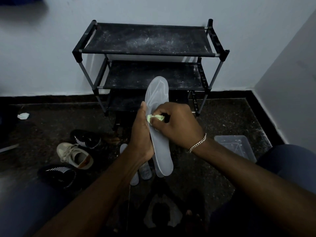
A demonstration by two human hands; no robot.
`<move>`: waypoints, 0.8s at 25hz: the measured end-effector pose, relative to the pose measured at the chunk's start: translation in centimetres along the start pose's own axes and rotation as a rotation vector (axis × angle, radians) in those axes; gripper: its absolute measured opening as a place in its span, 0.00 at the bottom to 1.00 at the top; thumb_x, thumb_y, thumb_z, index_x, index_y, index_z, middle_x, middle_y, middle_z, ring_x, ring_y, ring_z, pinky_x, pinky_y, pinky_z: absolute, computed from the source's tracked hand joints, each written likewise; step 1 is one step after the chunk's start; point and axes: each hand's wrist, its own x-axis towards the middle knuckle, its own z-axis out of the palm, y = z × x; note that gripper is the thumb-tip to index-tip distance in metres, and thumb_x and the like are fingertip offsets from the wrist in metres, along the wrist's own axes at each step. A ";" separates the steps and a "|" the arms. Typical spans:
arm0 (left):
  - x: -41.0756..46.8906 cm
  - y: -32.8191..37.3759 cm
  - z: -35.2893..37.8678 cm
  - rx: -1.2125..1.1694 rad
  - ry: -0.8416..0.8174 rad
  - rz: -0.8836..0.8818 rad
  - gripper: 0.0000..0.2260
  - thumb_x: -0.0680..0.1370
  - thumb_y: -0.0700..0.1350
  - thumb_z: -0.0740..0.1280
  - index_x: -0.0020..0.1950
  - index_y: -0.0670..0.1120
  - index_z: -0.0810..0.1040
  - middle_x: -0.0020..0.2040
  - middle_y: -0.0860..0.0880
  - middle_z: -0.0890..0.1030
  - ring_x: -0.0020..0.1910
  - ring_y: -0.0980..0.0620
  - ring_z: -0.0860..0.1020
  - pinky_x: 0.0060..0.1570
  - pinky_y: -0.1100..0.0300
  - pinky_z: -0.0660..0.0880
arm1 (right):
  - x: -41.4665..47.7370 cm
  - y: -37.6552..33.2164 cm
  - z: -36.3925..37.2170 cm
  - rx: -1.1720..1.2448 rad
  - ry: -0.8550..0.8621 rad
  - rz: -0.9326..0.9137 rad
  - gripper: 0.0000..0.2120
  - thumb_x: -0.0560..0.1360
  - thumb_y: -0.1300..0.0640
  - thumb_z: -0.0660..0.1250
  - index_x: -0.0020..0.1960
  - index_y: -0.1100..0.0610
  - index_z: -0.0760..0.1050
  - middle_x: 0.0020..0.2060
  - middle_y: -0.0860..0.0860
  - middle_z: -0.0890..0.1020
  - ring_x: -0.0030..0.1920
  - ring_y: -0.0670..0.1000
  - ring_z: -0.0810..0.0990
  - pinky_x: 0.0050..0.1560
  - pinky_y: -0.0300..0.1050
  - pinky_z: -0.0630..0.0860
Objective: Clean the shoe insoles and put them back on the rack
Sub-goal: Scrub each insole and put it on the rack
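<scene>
My left hand (142, 134) grips the insole (158, 117) along its edge; my right hand (177, 124) pinches a green cloth (154, 117) against it, above the floor (213, 117).

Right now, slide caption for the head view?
Left hand holds a grey shoe insole; right hand presses a pale green cloth against it.

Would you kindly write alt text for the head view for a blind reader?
A person's left hand holds a grey insole while the right hand presses a pale green cloth against it. Behind stands a dusty black shoe rack; shoes and other insoles lie on the dark floor.
</scene>
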 end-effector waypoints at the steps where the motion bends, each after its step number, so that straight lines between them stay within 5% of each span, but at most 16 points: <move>1: -0.1 0.0 0.2 0.003 0.001 -0.009 0.28 0.84 0.59 0.51 0.73 0.40 0.70 0.60 0.41 0.81 0.60 0.46 0.80 0.59 0.52 0.78 | 0.0 0.1 0.0 -0.009 -0.003 0.003 0.06 0.74 0.52 0.74 0.43 0.54 0.84 0.38 0.45 0.84 0.38 0.42 0.80 0.43 0.40 0.77; 20: 0.3 -0.4 -0.3 0.009 -0.032 0.021 0.28 0.85 0.59 0.50 0.74 0.40 0.69 0.62 0.40 0.80 0.61 0.46 0.80 0.57 0.53 0.79 | 0.5 0.8 -0.3 -0.054 0.058 0.052 0.08 0.75 0.50 0.73 0.43 0.53 0.84 0.38 0.44 0.84 0.37 0.42 0.80 0.41 0.47 0.80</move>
